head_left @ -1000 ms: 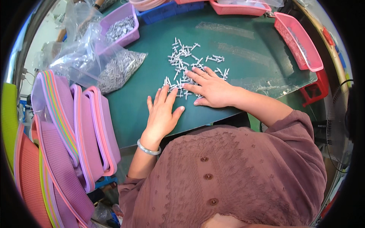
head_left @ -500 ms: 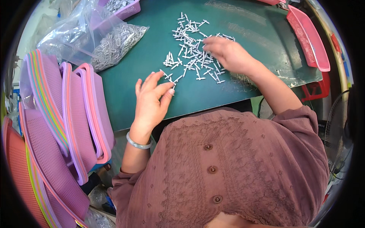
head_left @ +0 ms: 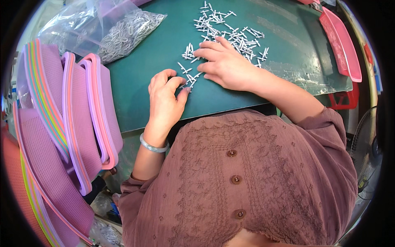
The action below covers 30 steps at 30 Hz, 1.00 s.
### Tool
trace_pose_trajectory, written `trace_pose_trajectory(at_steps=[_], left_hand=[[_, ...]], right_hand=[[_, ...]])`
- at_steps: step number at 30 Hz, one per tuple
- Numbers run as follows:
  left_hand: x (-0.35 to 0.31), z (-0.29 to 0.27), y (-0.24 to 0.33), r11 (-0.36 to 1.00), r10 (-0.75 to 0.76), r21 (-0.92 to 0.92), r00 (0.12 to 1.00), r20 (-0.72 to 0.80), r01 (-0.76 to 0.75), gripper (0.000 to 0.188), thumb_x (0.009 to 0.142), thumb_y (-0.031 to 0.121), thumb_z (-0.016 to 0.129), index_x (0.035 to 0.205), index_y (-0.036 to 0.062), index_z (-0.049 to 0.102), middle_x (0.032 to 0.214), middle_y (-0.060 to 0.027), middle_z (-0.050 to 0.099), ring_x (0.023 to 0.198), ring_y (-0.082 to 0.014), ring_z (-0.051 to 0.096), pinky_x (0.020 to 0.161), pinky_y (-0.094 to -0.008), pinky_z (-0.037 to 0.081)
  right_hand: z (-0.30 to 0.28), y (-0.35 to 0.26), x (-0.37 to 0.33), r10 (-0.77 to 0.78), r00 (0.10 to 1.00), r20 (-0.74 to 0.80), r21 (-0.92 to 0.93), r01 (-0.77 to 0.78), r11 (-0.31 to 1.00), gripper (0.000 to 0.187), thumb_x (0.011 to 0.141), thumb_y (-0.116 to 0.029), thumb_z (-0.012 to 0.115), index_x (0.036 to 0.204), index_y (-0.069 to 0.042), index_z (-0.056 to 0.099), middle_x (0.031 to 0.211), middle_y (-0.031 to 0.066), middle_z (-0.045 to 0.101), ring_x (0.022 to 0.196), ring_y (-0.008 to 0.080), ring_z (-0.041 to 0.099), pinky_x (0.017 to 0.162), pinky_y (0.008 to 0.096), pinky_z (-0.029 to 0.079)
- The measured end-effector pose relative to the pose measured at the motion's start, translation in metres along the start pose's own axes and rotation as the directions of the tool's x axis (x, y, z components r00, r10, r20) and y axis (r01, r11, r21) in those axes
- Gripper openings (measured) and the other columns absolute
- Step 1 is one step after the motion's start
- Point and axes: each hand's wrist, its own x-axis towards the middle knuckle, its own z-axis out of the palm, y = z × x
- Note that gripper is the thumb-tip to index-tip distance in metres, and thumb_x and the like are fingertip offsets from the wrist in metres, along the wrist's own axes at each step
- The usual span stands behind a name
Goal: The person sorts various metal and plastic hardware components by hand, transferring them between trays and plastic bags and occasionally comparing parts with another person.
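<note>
Small silver T-shaped metal pins (head_left: 214, 29) lie in a loose heap on the green tabletop (head_left: 144, 99). Several of them form a small cluster between my two hands. My left hand (head_left: 165, 92), with a pale bangle at the wrist, rests at the near left of that cluster. Its fingers are curled, and a pin shows between the thumb and index finger. My right hand (head_left: 226, 66) lies palm down with its fingers stretched out toward the left, over the near side of the heap. Whatever is under its palm is hidden.
A clear plastic bag (head_left: 74, 29) of silver wire clips (head_left: 127, 35) lies at the back left. Stacked purple, pink and striped perforated baskets (head_left: 84, 119) stand left of the table. A pink basket (head_left: 339, 45) sits at the right edge, with a fan (head_left: 364, 144) beyond it.
My right hand has moved left and nearer to me, from the heap's right side toward my left hand. The left fingers have curled in more. The view has shifted slightly.
</note>
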Motion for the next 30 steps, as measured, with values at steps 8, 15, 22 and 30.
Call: trace_pose_trajectory(at_steps=[8, 15, 22, 30], left_hand=[[-0.001, -0.001, 0.002, 0.992, -0.057, -0.116, 0.991, -0.117, 0.044, 0.018, 0.067, 0.006, 0.064, 0.084, 0.0028, 0.060, 0.091, -0.0104, 0.054, 0.086, -0.0236, 0.051, 0.075, -0.0313, 0.041], [0.013, 0.004, 0.015, 0.543, -0.358, -0.812, 0.934, 0.010, 0.216, 0.011, 0.078, 0.006, 0.059, 0.086, -0.0012, 0.061, 0.078, -0.0011, 0.056, 0.065, -0.0057, 0.050, 0.059, -0.0179, 0.040], [0.019, -0.002, 0.024, 0.356, -0.428, -0.890, 0.896, 0.114, 0.283, 0.010, 0.080, 0.007, 0.057, 0.086, -0.0004, 0.061, 0.077, -0.0030, 0.061, 0.068, -0.0077, 0.052, 0.064, -0.0205, 0.041], [0.021, -0.005, 0.027, 0.204, -0.487, -0.928, 0.855, 0.180, 0.311, 0.008, 0.079, 0.009, 0.058, 0.082, 0.0019, 0.061, 0.074, -0.0035, 0.061, 0.065, -0.0092, 0.053, 0.063, -0.0214, 0.041]], right_hand=[[0.003, -0.001, 0.008, -0.007, 0.988, -0.152, 0.153, 0.031, 0.988, 0.007, 0.069, -0.007, 0.061, 0.075, -0.005, 0.056, 0.097, 0.0061, 0.055, 0.098, 0.0247, 0.045, 0.087, 0.0401, 0.034], [-0.010, -0.019, 0.010, 0.283, 0.936, -0.212, 0.502, -0.144, 0.853, 0.008, 0.072, -0.010, 0.059, 0.073, -0.003, 0.056, 0.076, 0.0092, 0.057, 0.075, 0.0245, 0.052, 0.070, 0.0323, 0.042], [-0.022, -0.023, 0.005, 0.520, 0.838, 0.167, 0.841, -0.396, 0.368, 0.014, 0.079, -0.012, 0.056, 0.084, 0.000, 0.059, 0.074, 0.0041, 0.058, 0.067, 0.0108, 0.052, 0.062, 0.0245, 0.044], [-0.025, -0.021, -0.001, 0.504, 0.800, 0.327, 0.889, -0.441, 0.124, 0.018, 0.083, -0.016, 0.052, 0.089, -0.001, 0.061, 0.080, 0.0015, 0.060, 0.067, 0.0077, 0.049, 0.060, 0.0203, 0.041]])
